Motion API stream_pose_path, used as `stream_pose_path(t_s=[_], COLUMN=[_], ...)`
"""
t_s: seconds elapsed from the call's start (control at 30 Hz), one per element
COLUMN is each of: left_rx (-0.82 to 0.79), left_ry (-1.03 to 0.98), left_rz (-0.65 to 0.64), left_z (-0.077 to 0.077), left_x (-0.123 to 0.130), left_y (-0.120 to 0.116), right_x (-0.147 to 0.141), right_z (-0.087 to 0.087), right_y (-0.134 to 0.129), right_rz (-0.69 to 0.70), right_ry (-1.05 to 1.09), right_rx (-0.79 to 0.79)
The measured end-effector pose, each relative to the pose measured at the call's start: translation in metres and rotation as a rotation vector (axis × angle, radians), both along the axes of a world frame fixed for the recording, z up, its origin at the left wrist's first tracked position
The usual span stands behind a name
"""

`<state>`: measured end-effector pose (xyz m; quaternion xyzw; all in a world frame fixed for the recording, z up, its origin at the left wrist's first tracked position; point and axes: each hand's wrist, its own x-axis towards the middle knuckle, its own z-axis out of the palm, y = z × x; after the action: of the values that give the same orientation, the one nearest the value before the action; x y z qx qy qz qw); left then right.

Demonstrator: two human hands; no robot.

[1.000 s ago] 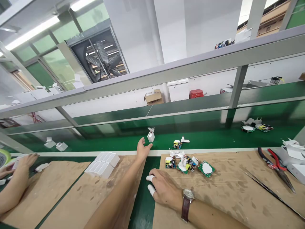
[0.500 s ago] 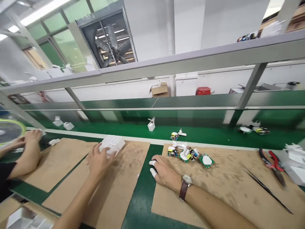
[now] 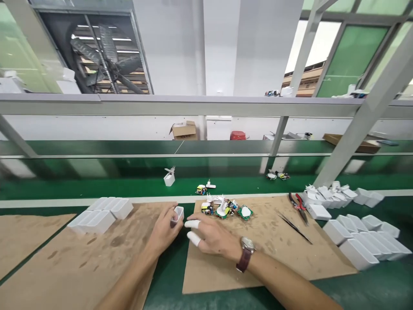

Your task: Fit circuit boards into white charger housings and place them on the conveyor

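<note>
My left hand [image 3: 166, 228] grips a small white plastic box [image 3: 177, 214], its open side partly facing me, above the green gap between two cardboard sheets. Just to the right is my right hand [image 3: 214, 237], fingers stretched out and apart, white covers on two fingertips, a watch on the wrist. Nothing shows in its grasp. Beyond it lies a cluster of circuit boards [image 3: 222, 209] with white plastic parts, and a green board with a white disc [image 3: 245, 212] is beside them. More open white boxes [image 3: 101, 213] stand grouped on the left cardboard [image 3: 106, 258].
Tweezers [image 3: 294, 227] and red-handled pliers [image 3: 298, 208] lie on the right cardboard [image 3: 274, 262]. Rows of white boxes [image 3: 364, 241] and white plugs [image 3: 329, 196] stand farther right. A metal shelf rail [image 3: 193, 107] crosses above the green bench, with a slanted post on the right.
My view has swung right. My left hand has left the group of white boxes and come beside my right hand, now with one box in it.
</note>
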<state>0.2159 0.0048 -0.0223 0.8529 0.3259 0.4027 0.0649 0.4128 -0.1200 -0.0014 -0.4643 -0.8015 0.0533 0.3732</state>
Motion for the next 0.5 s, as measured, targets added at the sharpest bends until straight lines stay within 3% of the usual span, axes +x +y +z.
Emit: stream_pose_path(t_s=[0.13,0.27,0.4,0.5], left_rx=[-0.027,-0.052,-0.078,-0.106], left_ry=[0.009,0.008,-0.012,-0.012], left_rz=[-0.022,-0.022,-0.037,-0.028], left_z=[-0.020,-0.022,-0.022,-0.025], left_x=[-0.001,-0.005,-0.004,-0.005], left_y=[0.001,-0.002,-0.005,-0.007], right_x=[0.065,0.120,0.135,0.137], right_z=[0.004,-0.025,-0.048,-0.044], right_y=[-0.030,-0.048,-0.046,-0.035], right_rz=[-0.241,-0.486,-0.468,-0.513], right_ry=[0.194,0.303,0.629,0.792], right_rx=[0.177,-0.072,-0.194,-0.160])
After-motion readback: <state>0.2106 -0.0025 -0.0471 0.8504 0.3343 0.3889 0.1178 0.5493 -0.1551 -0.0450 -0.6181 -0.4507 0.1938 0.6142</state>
